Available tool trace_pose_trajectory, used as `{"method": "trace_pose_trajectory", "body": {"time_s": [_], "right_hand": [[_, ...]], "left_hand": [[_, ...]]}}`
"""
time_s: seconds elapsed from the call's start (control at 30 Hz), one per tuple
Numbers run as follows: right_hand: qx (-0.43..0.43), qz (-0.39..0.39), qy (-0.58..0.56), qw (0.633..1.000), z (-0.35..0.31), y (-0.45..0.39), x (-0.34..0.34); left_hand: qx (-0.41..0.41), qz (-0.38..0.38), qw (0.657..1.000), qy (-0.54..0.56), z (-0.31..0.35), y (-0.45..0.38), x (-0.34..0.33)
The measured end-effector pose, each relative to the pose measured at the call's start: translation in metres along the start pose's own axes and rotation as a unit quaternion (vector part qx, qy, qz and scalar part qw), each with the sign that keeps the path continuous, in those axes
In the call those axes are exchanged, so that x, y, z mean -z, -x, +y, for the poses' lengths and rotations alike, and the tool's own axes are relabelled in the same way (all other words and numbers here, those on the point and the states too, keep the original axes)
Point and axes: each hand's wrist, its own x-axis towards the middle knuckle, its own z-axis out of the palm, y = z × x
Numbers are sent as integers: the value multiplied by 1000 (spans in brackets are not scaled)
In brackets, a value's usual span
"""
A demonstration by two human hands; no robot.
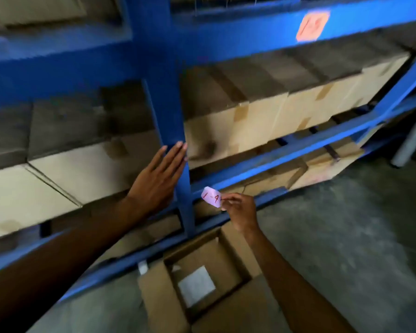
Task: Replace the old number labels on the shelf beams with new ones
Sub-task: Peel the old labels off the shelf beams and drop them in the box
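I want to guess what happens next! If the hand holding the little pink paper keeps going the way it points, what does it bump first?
Probably the low blue beam. The right hand points its pink label up and left at it, though depth is hard to judge.

I see a small pale pink label, marked "1-4" in red, pinched by its right edge in my right hand, tilted and slightly curled. It sits just right of the blue upright post, in front of a lower shelf beam. Far above it, up and right of the post, an orange-pink label is stuck flat on an upper beam; its red number is too blurred to read.
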Motion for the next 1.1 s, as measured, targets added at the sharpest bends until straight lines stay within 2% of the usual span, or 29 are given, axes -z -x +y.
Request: {"method": "trace_pose_trajectory", "body": {"time_s": [0.2,0.3,0.47,0.63,0.77,0.87,0.97,1.1], "right_hand": [[-114,-16,106,988,94,-1,-3],[-192,-65,140,969,117,3,-4],[-227,-69,181,954,131,10,-10],[-224,-117,236,938,136,15,-9],[-211,-122,256,935,137,17,-2],[-213,-98,241,942,127,19,7],[-173,-72,228,955,122,23,15],[-150,-50,201,967,111,24,20]], "left_hand": [[15,-31,998,-45,14,-5,-10],[10,-29,998,-56,16,-5,-11],[13,-29,999,-27,22,-7,-12],[20,-15,1000,-1,27,-10,-8],[35,-17,999,-6,30,-10,-5],[42,-26,999,15,31,-10,3],[32,-38,997,56,29,-8,11],[10,-96,984,150,24,0,23]]}}
